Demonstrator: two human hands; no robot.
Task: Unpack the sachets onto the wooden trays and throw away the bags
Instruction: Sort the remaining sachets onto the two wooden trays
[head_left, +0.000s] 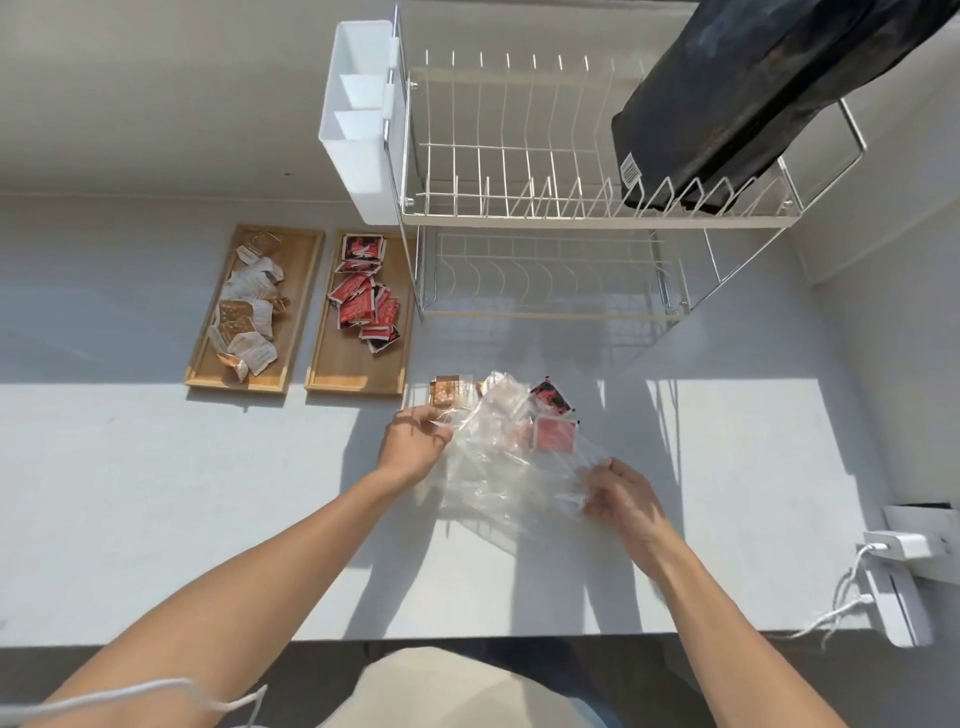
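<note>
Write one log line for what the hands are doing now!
left hand: gripping clear bag | right hand: gripping same bag | red sachets: inside | trays: already hold sachets

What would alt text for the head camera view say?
Two bare hands, left hand and right hand, hold a crumpled clear plastic bag over a white counter, red sachets beside it. Behind sit two wooden trays of sachets and a wire dish rack.

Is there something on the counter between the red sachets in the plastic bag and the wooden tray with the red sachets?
Nothing visible blocks that path. The red sachets lie in the plastic bag, held by the left hand and right hand. Only bare counter separates them from the tray. Brown sachets lie beside the bag.
</note>
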